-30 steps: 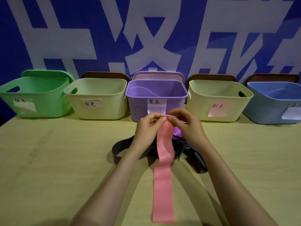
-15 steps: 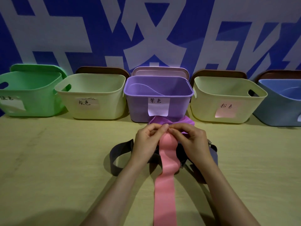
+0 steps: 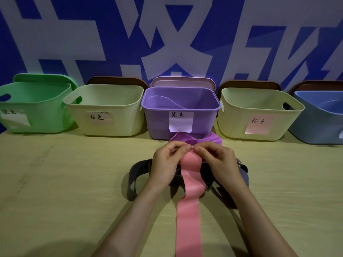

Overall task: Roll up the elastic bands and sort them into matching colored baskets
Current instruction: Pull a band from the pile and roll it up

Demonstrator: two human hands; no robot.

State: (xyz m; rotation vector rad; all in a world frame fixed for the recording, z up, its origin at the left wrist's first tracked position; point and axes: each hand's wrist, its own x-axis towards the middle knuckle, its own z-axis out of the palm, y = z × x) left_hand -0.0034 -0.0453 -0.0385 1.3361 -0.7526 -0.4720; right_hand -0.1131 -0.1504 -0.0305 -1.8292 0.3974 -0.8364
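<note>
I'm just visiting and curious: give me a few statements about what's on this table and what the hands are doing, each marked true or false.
1. The left hand and the right hand both pinch the far end of the pink band. True.
2. The pink band is fully rolled up. False: most of it stretches unrolled toward the person.
3. A purple band lies on the table just in front of the purple basket. True.
4. The basket with the pink label stands at the far left. False: the cream basket bearing it is just right of the purple one, and the green basket is at the far left.
</note>
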